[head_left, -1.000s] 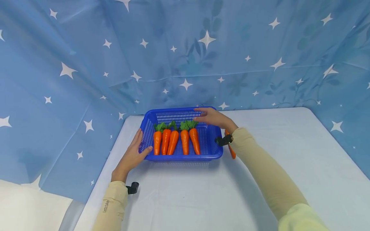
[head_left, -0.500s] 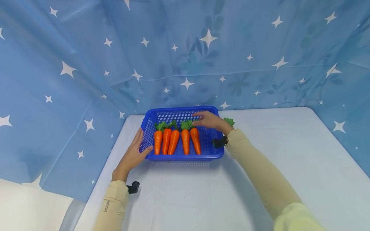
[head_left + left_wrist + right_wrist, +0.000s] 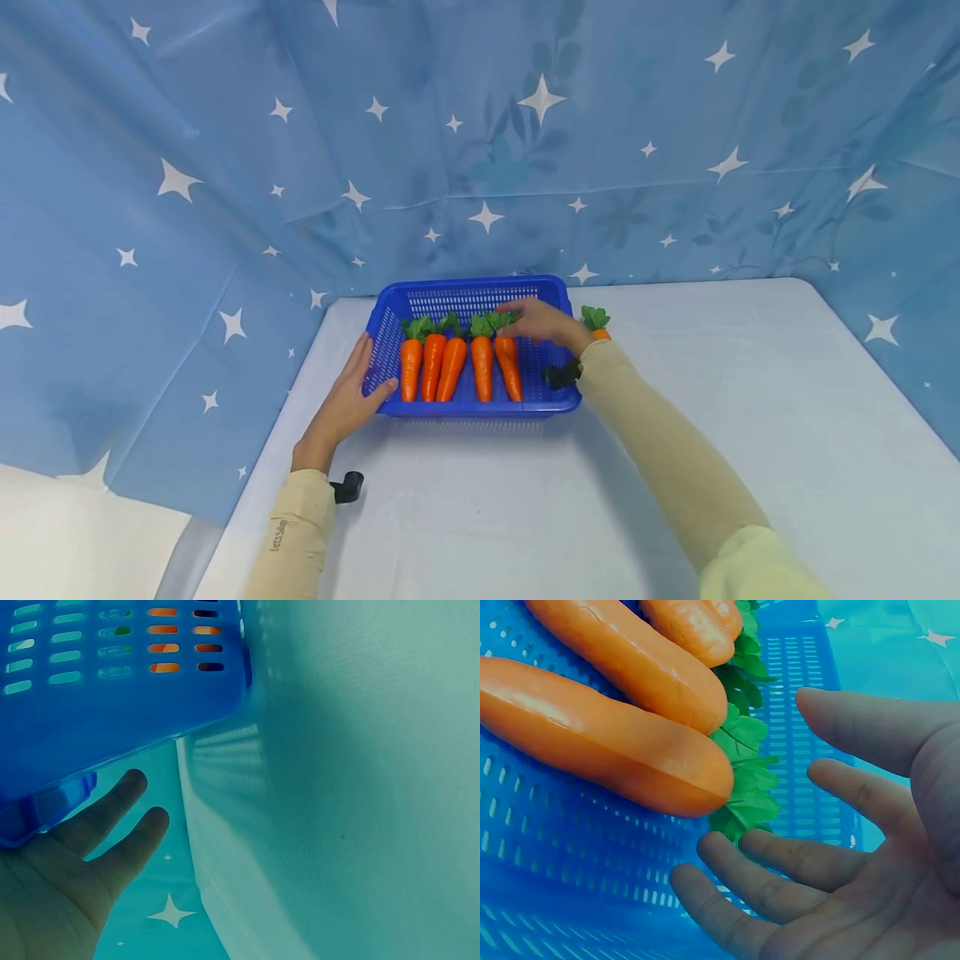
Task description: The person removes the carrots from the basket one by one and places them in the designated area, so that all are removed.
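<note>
A sleeve (image 3: 660, 442) mostly hides one carrot (image 3: 601, 335) past the basket's (image 3: 480, 408) right edge; five carrots (image 3: 482, 371) lie inside. Fingers parted, the right hand (image 3: 542, 320) hovers over them, the left hand (image 3: 347, 393) at the left edge.

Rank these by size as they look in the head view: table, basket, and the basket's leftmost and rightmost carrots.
1. Table
2. Basket
3. Leftmost carrot and rightmost carrot: too alike to rank, the latter partly hidden.
</note>
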Motion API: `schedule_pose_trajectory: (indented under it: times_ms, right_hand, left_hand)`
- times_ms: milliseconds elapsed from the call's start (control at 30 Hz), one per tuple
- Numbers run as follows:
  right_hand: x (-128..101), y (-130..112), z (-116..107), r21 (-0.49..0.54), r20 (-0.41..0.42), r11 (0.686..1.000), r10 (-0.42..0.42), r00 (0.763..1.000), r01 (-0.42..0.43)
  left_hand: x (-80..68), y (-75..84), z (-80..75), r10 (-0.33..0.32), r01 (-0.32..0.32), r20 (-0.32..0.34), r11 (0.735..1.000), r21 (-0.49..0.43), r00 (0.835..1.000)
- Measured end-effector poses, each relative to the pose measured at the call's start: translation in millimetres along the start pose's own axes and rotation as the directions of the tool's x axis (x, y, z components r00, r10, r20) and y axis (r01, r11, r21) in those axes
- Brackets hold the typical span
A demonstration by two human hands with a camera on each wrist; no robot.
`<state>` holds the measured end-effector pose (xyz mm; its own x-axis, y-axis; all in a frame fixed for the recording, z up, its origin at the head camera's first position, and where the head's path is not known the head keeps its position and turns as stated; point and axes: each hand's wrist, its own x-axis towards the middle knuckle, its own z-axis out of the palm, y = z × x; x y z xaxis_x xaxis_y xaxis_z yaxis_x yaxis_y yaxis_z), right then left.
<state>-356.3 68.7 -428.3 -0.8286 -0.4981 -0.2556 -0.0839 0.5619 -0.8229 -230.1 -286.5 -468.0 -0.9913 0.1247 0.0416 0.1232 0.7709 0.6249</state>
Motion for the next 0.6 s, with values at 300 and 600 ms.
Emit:
schedule_pose_trajectory:
  times_ms: [300, 600]
  right_hand:
    - [7, 7, 11, -0.031, -0.017, 0.999, -0.01, 1.0, 0.01]
    - [13, 13, 19, -0.066, -0.047, 0.997, -0.031, 0.998, 0.028]
  left_hand:
    - [0.0, -1.7, 0.2, 0.01, -0.01, 0.003, 1.0, -0.015, 1.0]
    - [-0.5, -0.7, -1.0, 0.006, -0.006, 0.007, 1.0, -0.017, 1.0]
